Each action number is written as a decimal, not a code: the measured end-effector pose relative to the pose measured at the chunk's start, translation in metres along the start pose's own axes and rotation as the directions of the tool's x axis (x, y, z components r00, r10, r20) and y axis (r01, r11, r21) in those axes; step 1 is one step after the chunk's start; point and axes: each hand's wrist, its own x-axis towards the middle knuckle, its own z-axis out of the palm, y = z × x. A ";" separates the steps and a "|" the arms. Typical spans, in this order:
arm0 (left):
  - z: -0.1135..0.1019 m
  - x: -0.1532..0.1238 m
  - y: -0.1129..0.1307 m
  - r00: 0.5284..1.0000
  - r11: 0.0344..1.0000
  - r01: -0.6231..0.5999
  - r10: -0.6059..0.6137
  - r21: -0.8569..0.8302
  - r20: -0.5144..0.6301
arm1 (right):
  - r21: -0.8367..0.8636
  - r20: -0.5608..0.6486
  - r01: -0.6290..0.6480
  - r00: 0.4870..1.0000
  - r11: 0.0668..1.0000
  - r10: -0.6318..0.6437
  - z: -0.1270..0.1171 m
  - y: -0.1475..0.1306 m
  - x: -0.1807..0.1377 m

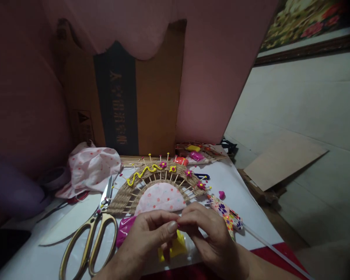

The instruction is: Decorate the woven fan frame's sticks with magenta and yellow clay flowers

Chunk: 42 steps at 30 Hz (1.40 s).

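Note:
My left hand (151, 237) and my right hand (207, 233) meet fingertip to fingertip at the front of the table. Both are closed in a pinch, and a tiny bit of magenta clay shows between them, mostly hidden. Just beyond lies a half-round fan (121, 200) of woven twine on thin sticks, with a dotted cloth centre (160, 197). Yellow wavy clay (142, 173) and small magenta and yellow clay flowers (188, 173) decorate its band. Under my hands are a yellow clay packet (179, 245) and a magenta clay packet (125, 229).
Large gold-handled scissors (90, 237) lie at left beside a white curved piece (72, 219) and dotted cloth (90, 167). A cardboard sheet (160, 97) stands behind. At right are a magenta clay lump (221, 195), floral-wrapped item (226, 214) and clear stick (274, 249).

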 end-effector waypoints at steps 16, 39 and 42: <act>0.003 0.000 0.000 0.996 0.991 -0.009 0.021 0.137 -0.085 | -0.106 0.087 0.037 0.996 0.994 -0.027 0.002 0.002 -0.002; 0.000 -0.001 0.007 1.000 0.951 0.002 -0.001 -0.309 0.004 | 0.741 0.200 -0.505 0.795 0.443 0.572 0.004 0.008 0.009; -0.002 0.001 0.003 1.000 0.963 -0.016 0.013 -0.269 -0.016 | 0.730 0.252 -0.540 0.783 0.419 0.570 0.004 0.009 0.008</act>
